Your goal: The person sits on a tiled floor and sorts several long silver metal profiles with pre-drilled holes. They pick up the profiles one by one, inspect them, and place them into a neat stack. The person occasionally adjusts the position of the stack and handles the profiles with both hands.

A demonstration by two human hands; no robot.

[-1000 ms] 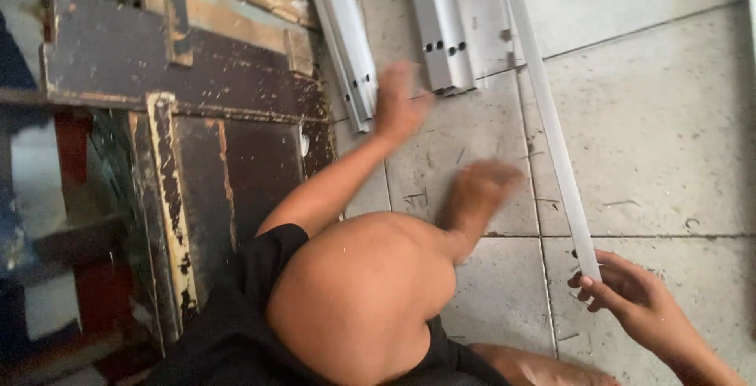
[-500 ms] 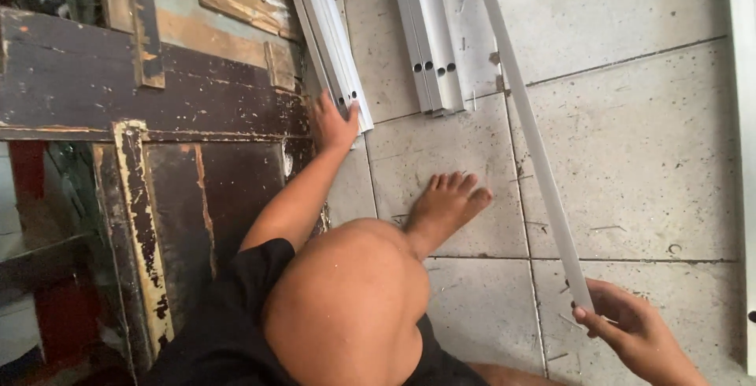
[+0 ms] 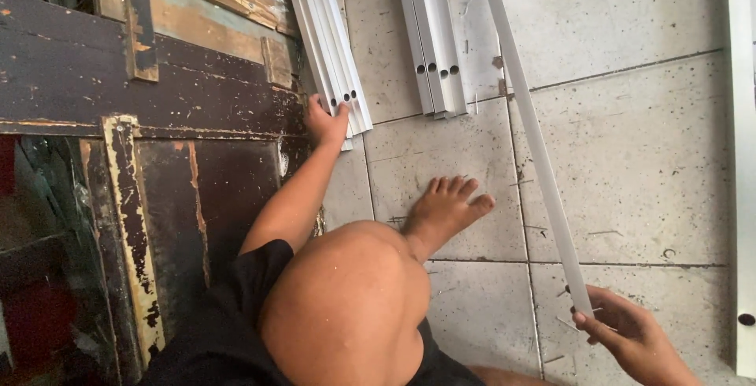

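Right hand, low at about five o'clock in the view, was closed around the near end of a long white strip, fingers curled under it and thumb on top; the strip ran away over the tiled floor toward twelve o'clock, slightly tilted, its far end leaving the top edge. Left hand reached out at about eleven o'clock from the bent knee and lay on the near ends of a bundle of white channels, fingers spread over them; whether it gripped one or only pressed on them could not be told. A second bundle of channels with round holes near its ends lay just beside the first, toward one o'clock, touched by neither hand. A bare foot rested flat on the floor between the bundles and the knee. One more white piece with holes lay along the three o'clock edge, well apart from the rest. Worn dark wooden panels filled the nine o'clock side. Judging by how things lay, the work looked early: one strip was singled out and in hand, both bundles were stacked together, and nothing appeared joined or fitted.
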